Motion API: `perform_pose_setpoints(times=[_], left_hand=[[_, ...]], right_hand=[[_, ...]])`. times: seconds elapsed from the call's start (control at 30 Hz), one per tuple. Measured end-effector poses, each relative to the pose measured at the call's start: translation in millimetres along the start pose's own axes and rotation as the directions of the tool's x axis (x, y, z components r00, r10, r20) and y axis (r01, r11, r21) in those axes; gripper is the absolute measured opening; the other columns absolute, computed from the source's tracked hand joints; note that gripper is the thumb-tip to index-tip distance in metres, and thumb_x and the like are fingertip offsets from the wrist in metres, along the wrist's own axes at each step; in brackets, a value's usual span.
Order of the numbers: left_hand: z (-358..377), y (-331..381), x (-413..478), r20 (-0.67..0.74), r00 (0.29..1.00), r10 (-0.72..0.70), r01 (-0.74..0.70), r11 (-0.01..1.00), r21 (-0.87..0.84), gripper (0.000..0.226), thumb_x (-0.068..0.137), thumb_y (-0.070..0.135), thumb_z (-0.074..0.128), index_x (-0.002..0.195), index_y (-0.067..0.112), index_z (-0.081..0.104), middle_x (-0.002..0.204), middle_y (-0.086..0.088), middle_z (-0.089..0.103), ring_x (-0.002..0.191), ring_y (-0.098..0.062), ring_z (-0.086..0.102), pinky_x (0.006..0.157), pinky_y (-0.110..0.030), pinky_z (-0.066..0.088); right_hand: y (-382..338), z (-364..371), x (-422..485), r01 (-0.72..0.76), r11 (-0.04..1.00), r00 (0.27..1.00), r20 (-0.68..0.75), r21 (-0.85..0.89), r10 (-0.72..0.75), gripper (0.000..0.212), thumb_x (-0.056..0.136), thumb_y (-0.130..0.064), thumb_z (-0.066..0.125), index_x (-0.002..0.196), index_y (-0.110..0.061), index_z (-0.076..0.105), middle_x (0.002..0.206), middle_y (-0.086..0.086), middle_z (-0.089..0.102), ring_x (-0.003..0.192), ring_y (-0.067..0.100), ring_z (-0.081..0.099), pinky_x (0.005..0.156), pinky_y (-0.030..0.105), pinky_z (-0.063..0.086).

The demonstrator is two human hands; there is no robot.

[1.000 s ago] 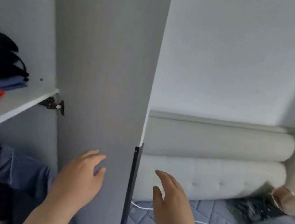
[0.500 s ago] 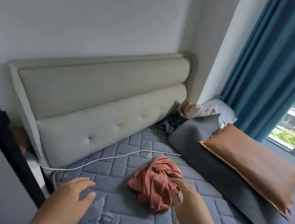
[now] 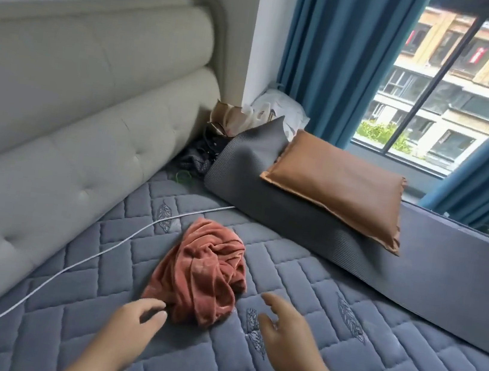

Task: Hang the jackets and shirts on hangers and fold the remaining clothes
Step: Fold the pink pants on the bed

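- While the rust-red garment (image 3: 202, 277) is lying in a crumpled heap near the middle of the quilted bed (image 3: 356, 342), just beside a white cable (image 3: 95, 255), both hands are hovering close to it.
- The left hand (image 3: 136, 318) is sitting at the heap's near-left edge, its grip apart and fingers loosely bent. Whether the fingertips are touching cloth, I cannot tell.
- The right hand (image 3: 283, 326) is hanging just right of the heap, its grip spread apart and holding nothing.
- Judging by its folds and sheen, the garment is looking soft, light and limp, so it is likely to sag when lifted.
- Taking hold at an outer hem or shoulder seam, rather than the twisted middle, is looking wisest for shaking it out.
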State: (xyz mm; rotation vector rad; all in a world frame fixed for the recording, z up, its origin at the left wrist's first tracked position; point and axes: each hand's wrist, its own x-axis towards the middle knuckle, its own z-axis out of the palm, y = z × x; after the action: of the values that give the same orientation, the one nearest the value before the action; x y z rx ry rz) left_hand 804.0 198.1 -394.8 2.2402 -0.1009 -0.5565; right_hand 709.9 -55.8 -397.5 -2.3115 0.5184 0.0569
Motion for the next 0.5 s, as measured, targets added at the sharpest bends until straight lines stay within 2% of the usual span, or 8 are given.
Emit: perform_pose_setpoints(times=[0.1,0.3,0.4,0.43,0.5], left_hand=[[33,-24,68,0.039,0.999,-0.02,0.021,1.0,-0.021,0.021,0.088,0.011,0.067,0.109,0.011,0.071,0.111,-0.006,0.068,0.105,-0.02,0.061,0.09,-0.027,0.043],[99,-82,176,0.056,0.998,0.005,-0.002,0.999,-0.046,0.027,0.087,0.016,0.068,0.114,0.015,0.068,0.116,-0.004,0.067,0.103,-0.013,0.059,0.091,-0.025,0.042],[125,-110,221,0.038,0.999,-0.008,0.01,0.998,-0.056,0.041,0.085,0.019,0.07,0.125,0.018,0.061,0.124,-0.006,0.063,0.116,-0.016,0.057,0.096,-0.027,0.041],[132,-118,237,0.018,1.0,-0.001,0.002,1.0,-0.025,0.047,0.084,0.021,0.071,0.129,0.018,0.058,0.128,-0.007,0.06,0.12,-0.019,0.055,0.098,-0.028,0.04],[144,-129,273,-0.04,0.999,0.022,-0.02,0.998,0.06,0.06,0.082,0.025,0.073,0.137,0.016,0.051,0.138,-0.009,0.053,0.128,-0.023,0.048,0.104,-0.031,0.036]], right_hand=[[28,37,31,-0.077,0.997,0.997,0.009,-0.001,0.077,0.041,0.097,-0.03,0.051,0.138,-0.028,0.049,0.138,-0.012,0.053,0.119,0.004,0.052,0.096,0.014,0.036],[80,107,102,-0.098,0.995,0.995,0.005,0.014,0.098,0.044,0.096,-0.028,0.053,0.14,-0.03,0.048,0.14,-0.015,0.051,0.124,0.005,0.05,0.099,0.016,0.035],[107,141,133,-0.1,0.993,0.995,0.007,0.067,0.1,0.044,0.095,-0.026,0.054,0.139,-0.031,0.049,0.138,-0.017,0.052,0.122,0.005,0.052,0.103,0.023,0.04],[115,152,143,-0.099,0.992,0.995,0.009,0.084,0.098,0.044,0.095,-0.026,0.055,0.138,-0.031,0.05,0.134,-0.02,0.053,0.118,0.003,0.054,0.101,0.02,0.041],[129,173,161,-0.076,0.992,0.997,0.017,0.101,0.074,0.038,0.094,-0.025,0.057,0.131,-0.032,0.055,0.115,-0.032,0.053,0.104,-0.007,0.052,0.088,0.006,0.038]])
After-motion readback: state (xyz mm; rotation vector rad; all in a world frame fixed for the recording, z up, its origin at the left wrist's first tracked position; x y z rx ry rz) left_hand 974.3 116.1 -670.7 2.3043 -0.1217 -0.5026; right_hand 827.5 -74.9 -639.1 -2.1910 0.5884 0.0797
